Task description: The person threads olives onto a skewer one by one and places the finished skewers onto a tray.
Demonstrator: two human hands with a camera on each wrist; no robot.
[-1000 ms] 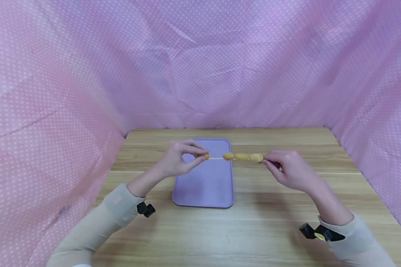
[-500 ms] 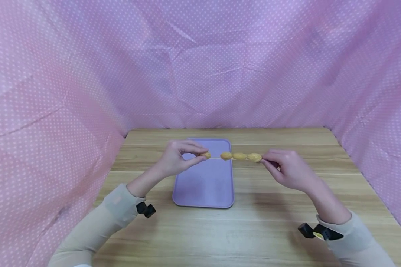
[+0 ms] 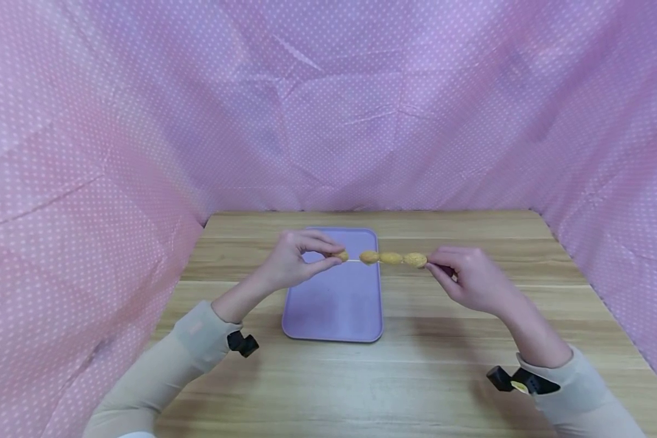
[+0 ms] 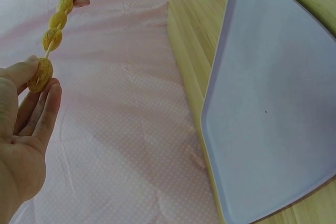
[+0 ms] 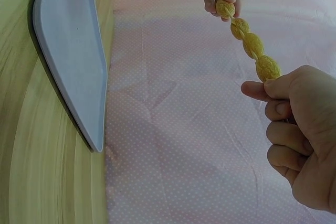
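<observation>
My left hand [image 3: 292,260] pinches a yellow, wrinkled, oval date-like fruit [image 4: 41,74] between thumb and fingertips. A thin pale skewer [image 3: 353,260] runs level from that fruit to the right; whether it passes right through is unclear. Three more such fruits [image 3: 390,258] sit in a row on it, a short gap away from the pinched one. On the right, my right hand [image 3: 473,280] pinches the skewer between thumb and forefinger, close against the outermost fruit [image 5: 268,68]. Its other fingers are curled, and they hide the skewer's end. Both hands are raised above the table.
A lilac rectangular tray [image 3: 334,307] lies on the wooden table [image 3: 328,389], below and behind the left hand. Pink dotted cloth [image 3: 328,121] hangs round the back and sides. Each wrist wears a small black camera [image 3: 243,344].
The right hand and the skewer with its three fruits have shifted slightly left. The left hand has edged right with its fruit, so the gap between that fruit and the row has narrowed.
</observation>
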